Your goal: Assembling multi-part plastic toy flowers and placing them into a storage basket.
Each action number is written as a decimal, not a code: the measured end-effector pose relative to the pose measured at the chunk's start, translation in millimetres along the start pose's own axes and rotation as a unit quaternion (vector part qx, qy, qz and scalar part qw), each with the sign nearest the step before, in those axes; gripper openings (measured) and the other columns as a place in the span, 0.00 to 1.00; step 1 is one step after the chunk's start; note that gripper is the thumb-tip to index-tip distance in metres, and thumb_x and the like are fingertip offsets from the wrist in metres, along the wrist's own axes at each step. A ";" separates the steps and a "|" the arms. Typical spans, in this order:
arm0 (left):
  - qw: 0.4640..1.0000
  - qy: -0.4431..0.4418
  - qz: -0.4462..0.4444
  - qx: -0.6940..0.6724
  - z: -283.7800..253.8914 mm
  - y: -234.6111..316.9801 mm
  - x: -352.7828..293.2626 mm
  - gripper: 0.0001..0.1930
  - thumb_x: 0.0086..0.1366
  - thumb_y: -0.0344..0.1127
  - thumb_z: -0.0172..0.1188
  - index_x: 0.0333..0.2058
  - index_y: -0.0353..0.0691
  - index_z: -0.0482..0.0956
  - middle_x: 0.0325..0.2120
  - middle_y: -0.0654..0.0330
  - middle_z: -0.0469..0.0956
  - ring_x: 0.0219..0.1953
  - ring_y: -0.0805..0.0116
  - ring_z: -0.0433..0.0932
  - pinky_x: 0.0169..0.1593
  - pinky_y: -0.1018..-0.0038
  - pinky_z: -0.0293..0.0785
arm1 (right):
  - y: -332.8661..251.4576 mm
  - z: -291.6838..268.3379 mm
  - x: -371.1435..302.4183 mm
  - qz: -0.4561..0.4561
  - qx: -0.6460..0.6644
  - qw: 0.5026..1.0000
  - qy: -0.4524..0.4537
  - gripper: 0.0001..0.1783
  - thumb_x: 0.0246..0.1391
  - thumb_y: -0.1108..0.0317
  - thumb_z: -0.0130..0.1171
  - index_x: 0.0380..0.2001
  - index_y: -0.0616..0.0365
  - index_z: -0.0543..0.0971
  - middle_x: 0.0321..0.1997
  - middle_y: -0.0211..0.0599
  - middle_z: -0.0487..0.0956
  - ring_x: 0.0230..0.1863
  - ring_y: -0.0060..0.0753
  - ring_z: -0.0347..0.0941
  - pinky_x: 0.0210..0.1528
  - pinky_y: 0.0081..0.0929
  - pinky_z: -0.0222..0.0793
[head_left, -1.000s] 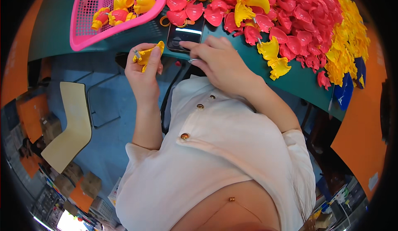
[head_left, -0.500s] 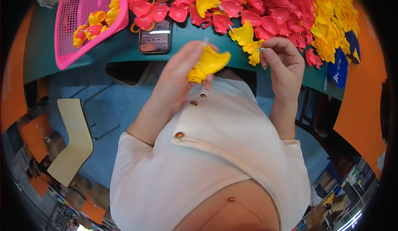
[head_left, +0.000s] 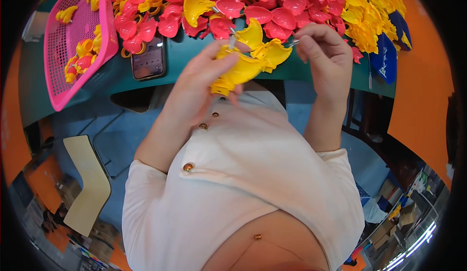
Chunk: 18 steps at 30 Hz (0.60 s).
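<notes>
My left hand [head_left: 199, 84] grips a yellow plastic shell-shaped piece [head_left: 238, 71] just in front of my chest. My right hand [head_left: 323, 52] pinches a small metal piece [head_left: 293, 42] at the edge of that yellow piece. A thin metal pin [head_left: 232, 41] sticks up beside my left fingers. Just past both hands, a big heap of red and yellow plastic pieces [head_left: 272, 8] covers the green table [head_left: 189, 59].
A pink mesh basket [head_left: 61, 42] with a few red and yellow pieces sits at the left of the table. A dark phone [head_left: 147, 59] lies flat beside it. A beige chair [head_left: 87, 183] stands on the blue floor at lower left. A dark blue bag [head_left: 386, 52] is at right.
My left hand has brought a yellow piece from the basket side to the middle. My right hand left the phone, rose and met it with a small metal piece.
</notes>
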<state>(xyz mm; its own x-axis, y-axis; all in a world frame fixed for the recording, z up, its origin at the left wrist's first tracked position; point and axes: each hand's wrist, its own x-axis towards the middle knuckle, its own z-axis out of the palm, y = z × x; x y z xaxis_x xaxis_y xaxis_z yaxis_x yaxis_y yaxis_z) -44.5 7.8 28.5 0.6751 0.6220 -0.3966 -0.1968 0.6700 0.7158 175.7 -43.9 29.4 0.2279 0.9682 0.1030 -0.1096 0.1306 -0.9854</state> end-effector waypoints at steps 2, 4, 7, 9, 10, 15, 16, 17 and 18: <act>0.996 0.036 0.080 0.027 -13.4 -1.9 5.3 0.14 0.67 0.39 0.48 0.46 0.38 0.70 0.32 0.58 0.75 0.23 0.74 0.72 0.23 0.79 0.69 | 2.5 -15.0 -2.6 -0.002 -0.011 0.999 0.034 0.06 0.50 0.76 0.60 0.33 0.64 0.78 0.29 0.27 0.77 0.30 0.15 0.70 0.33 0.12 0.64; 0.994 0.048 0.091 0.030 -24.5 -1.5 8.8 0.15 0.68 0.40 0.46 0.46 0.37 0.70 0.34 0.57 0.76 0.23 0.72 0.72 0.23 0.78 0.68 | 8.0 -24.4 -8.6 0.001 -0.116 0.989 0.096 0.05 0.51 0.76 0.59 0.33 0.65 0.77 0.31 0.29 0.76 0.27 0.15 0.66 0.30 0.13 0.60; 0.997 0.037 0.064 -0.036 -32.3 -5.1 9.3 0.17 0.70 0.42 0.41 0.46 0.36 0.70 0.33 0.55 0.75 0.24 0.70 0.73 0.25 0.75 0.70 | 29.6 -46.2 -18.6 0.055 -0.232 0.967 0.087 0.05 0.52 0.76 0.59 0.33 0.64 0.77 0.30 0.26 0.76 0.27 0.14 0.67 0.30 0.12 0.61; 0.997 0.033 0.050 -0.038 -26.9 -7.0 8.1 0.17 0.70 0.42 0.40 0.47 0.36 0.69 0.34 0.55 0.75 0.25 0.68 0.74 0.27 0.74 0.72 | 36.9 -51.9 -21.9 0.068 -0.249 0.961 0.100 0.03 0.51 0.76 0.60 0.31 0.63 0.78 0.29 0.26 0.75 0.27 0.13 0.66 0.30 0.12 0.60; 0.998 0.034 0.037 -0.039 -24.3 -7.8 9.1 0.17 0.70 0.42 0.40 0.47 0.36 0.69 0.35 0.55 0.75 0.27 0.67 0.76 0.28 0.73 0.74 | 39.0 -54.1 -22.4 0.034 -0.310 0.947 0.082 0.03 0.49 0.77 0.60 0.30 0.63 0.78 0.29 0.27 0.75 0.26 0.14 0.66 0.29 0.13 0.60; 0.997 0.005 -0.022 -0.077 -14.9 -11.4 15.9 0.19 0.70 0.43 0.39 0.50 0.35 0.68 0.38 0.53 0.74 0.30 0.63 0.78 0.33 0.69 0.77 | 44.8 -45.5 -28.2 -0.073 -0.388 0.912 0.112 0.06 0.44 0.79 0.62 0.30 0.62 0.80 0.32 0.30 0.74 0.24 0.13 0.64 0.23 0.12 0.57; 0.995 -0.007 -0.032 -0.095 -13.8 -11.8 17.3 0.20 0.70 0.44 0.39 0.50 0.35 0.67 0.39 0.52 0.74 0.31 0.63 0.78 0.34 0.69 0.78 | 46.3 -50.6 -25.4 -0.102 -0.391 0.904 0.138 0.06 0.44 0.79 0.63 0.30 0.62 0.81 0.33 0.30 0.74 0.24 0.13 0.65 0.24 0.11 0.57; 0.995 -0.008 -0.034 -0.094 -12.6 -12.1 18.7 0.20 0.70 0.44 0.39 0.50 0.35 0.67 0.39 0.52 0.74 0.31 0.63 0.78 0.34 0.69 0.78 | 47.1 -54.4 -23.3 -0.130 -0.395 0.895 0.164 0.07 0.44 0.78 0.63 0.30 0.61 0.81 0.34 0.30 0.74 0.24 0.13 0.65 0.24 0.11 0.57; 0.994 -0.022 -0.032 -0.102 -11.1 -11.3 20.2 0.21 0.70 0.44 0.38 0.51 0.35 0.67 0.40 0.52 0.74 0.32 0.62 0.78 0.35 0.69 0.78 | 41.0 -53.9 -20.8 -0.086 -0.393 0.898 0.178 0.09 0.42 0.78 0.64 0.31 0.60 0.81 0.35 0.31 0.73 0.29 0.20 0.69 0.27 0.15 0.62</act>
<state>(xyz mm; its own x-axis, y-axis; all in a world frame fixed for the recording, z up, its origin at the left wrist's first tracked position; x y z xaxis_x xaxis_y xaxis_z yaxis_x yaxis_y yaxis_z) -36.5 17.3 6.0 0.7205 0.5602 -0.4086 -0.2894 0.7785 0.5570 218.6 -70.2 -20.4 0.4858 0.8003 0.3513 0.6416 -0.0536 -0.7652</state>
